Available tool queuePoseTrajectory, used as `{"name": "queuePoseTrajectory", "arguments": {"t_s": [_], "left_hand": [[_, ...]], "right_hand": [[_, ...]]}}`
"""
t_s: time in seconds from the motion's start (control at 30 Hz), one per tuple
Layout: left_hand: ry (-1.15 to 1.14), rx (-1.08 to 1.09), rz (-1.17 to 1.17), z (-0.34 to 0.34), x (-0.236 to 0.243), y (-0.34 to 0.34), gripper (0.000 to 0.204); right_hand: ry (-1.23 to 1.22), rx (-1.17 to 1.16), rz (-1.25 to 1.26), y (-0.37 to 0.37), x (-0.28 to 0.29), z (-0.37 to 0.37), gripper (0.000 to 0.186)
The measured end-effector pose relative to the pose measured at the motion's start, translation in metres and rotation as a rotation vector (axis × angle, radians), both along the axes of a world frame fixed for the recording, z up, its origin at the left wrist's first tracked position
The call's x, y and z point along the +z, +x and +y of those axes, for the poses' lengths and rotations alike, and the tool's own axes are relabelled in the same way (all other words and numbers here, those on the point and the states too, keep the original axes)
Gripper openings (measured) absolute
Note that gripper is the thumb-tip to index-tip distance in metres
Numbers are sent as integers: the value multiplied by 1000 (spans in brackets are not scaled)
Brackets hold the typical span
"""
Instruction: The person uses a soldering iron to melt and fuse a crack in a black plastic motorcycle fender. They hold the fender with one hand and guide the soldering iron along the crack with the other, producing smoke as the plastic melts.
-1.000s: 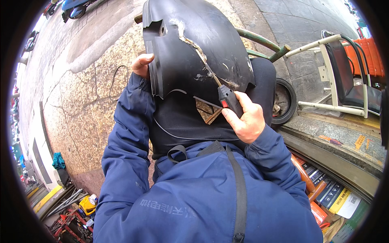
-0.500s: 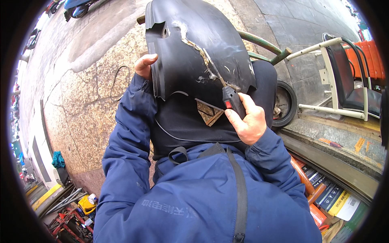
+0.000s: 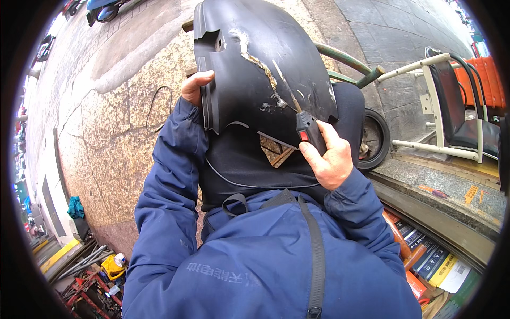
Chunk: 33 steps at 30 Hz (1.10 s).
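Observation:
Across my lap lies a large curved black plastic panel (image 3: 303, 56), scuffed and scratched. A ragged seam (image 3: 260, 64) of rough whitish and brown material runs down its face. My left hand (image 3: 194, 87) clasps the panel's left edge, thumb on top and the other fingers hidden behind. My right hand (image 3: 336, 158) is wrapped round a soldering iron (image 3: 310, 131) with a black handle and red switch. Its long thin metal rod points up and left over the panel, just right of the seam. Whether the rod touches the surface I cannot tell.
Greenish tubes (image 3: 345, 56) jut out beyond the panel. To the right are a tyre (image 3: 378, 139) and a chair (image 3: 443, 106) with a pale frame. Boxes (image 3: 433, 260) lie at lower right, and tools with a yellow item (image 3: 112, 267) at lower left. A thin dark loop (image 3: 150, 114) lies on the paving.
The soldering iron's rod has shifted a little right, away from the seam. My left hand keeps its hold on the panel's edge.

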<state>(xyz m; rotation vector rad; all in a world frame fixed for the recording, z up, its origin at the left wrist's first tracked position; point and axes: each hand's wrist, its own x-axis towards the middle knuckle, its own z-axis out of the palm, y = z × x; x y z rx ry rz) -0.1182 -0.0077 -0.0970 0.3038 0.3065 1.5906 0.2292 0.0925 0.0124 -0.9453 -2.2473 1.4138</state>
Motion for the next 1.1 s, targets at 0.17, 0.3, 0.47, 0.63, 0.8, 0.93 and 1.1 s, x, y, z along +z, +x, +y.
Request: {"name": "queuePoseTrajectory", "arguments": {"t_s": [0.17, 0.3, 0.47, 0.63, 0.8, 0.93, 1.1], "left_hand": [[-13, -21, 1, 2, -2, -3, 52], [-5, -39, -37, 2, 3, 0, 55], [-49, 5, -23, 4, 15, 8, 59], [-88, 53, 38, 3, 15, 7, 65], [-109, 40, 45, 3, -6, -5, 64], [127, -107, -51, 6, -23, -14, 75], [163, -153, -56, 7, -23, -15, 75]], "right_hand": [[18, 11, 13, 0, -1, 2, 46], [18, 14, -3, -4, 0, 5, 46], [98, 57, -13, -10, 5, 16, 43], [137, 67, -23, -16, 7, 23, 42], [127, 70, 5, -18, 6, 27, 43], [68, 53, -29, -18, 5, 28, 44], [76, 45, -31, -19, 2, 28, 44]]}}
